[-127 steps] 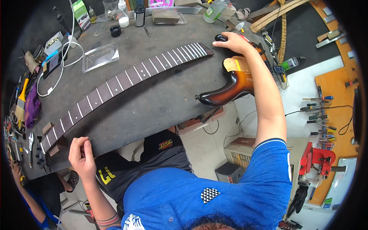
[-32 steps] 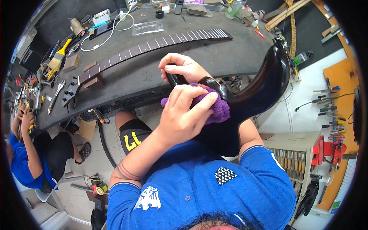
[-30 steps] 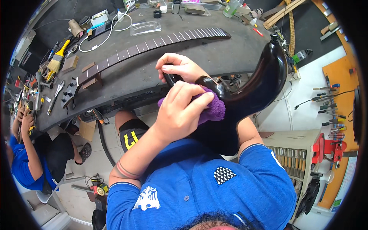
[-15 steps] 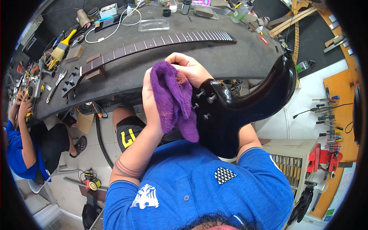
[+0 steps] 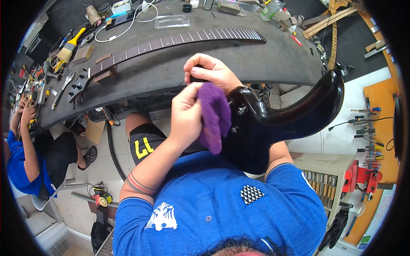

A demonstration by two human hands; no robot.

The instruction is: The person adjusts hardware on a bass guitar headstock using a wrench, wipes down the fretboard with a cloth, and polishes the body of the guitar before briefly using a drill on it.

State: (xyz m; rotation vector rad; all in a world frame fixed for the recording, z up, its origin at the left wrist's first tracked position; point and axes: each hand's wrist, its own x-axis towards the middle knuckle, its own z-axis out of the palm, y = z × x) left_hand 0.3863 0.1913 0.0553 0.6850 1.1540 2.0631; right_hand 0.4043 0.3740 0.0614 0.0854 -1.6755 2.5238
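A glossy black guitar body [image 5: 294, 123] leans against my chest and lap, its rounded end up at the right. Several neck screws [image 5: 242, 111] stick out near its left end. My left hand [image 5: 186, 113] is closed around a bunched purple cloth [image 5: 215, 115], which hangs over that left end beside the screws. From behind the body, my right arm reaches round to its far side. There my right hand [image 5: 215, 72] curls its fingers about a dark part of the body's end, partly hidden by the left hand and cloth.
On the dark workbench [image 5: 256, 64] lies a fretted guitar neck [image 5: 171, 40], propped on a wooden block [image 5: 105, 75]. A yellow brush [image 5: 68, 49], a wrench [image 5: 63, 89] and a white cable [image 5: 136, 19] lie leftward. Another person [image 5: 27, 158] works at far left. A red vise [image 5: 363, 177] stands right.
My left hand has gone from spread under the cloth to a grip on it, moving right and gathering the cloth. The guitar body has shifted slightly right.
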